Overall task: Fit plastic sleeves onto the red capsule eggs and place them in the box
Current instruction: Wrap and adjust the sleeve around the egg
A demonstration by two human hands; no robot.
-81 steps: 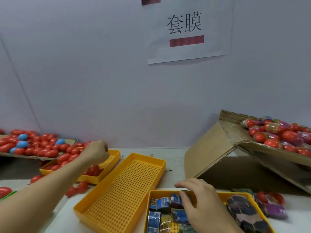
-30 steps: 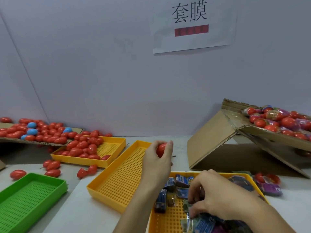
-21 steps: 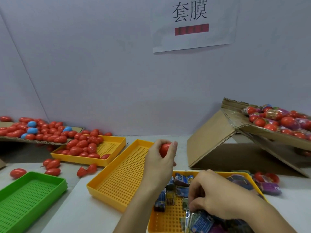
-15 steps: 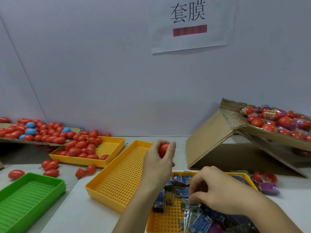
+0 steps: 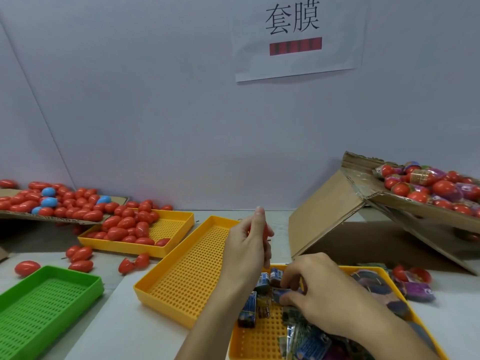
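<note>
The left hand point(image 5: 248, 249) is raised above the table point(image 5: 124, 331), its fingers curled round a red capsule egg point(image 5: 265, 231) of which only a sliver shows past the knuckles, the index finger pointing up. Just below and to its right, the right hand point(image 5: 320, 297) reaches down into a yellow tray point(image 5: 253, 341) of plastic sleeves point(image 5: 249, 309), thumb and fingers pinching what looks like one blue sleeve point(image 5: 284, 293), though the fingers hide most of it. Directly under the left hand and to its left lies a second yellow perforated tray point(image 5: 187, 276) with nothing in it. Further left of that hand, a third yellow tray point(image 5: 174, 224) holds a heap of red eggs point(image 5: 124, 229), and several more red eggs point(image 5: 80, 255) lie loose on the table beside it. Behind those, at the far left, a sheet of cardboard point(image 5: 62, 219) carries many red eggs mixed with a few blue eggs point(image 5: 48, 202). A green tray point(image 5: 44, 305) sits at the lower left, well apart from both hands. To the right of the hands, a tilted cardboard box point(image 5: 335, 216) holds eggs already wearing sleeves point(image 5: 426, 188), and a few sleeved eggs point(image 5: 415, 284) rest on the table just right of the sleeve tray. On the wall above hangs a paper sign point(image 5: 298, 37) with two printed characters.
</note>
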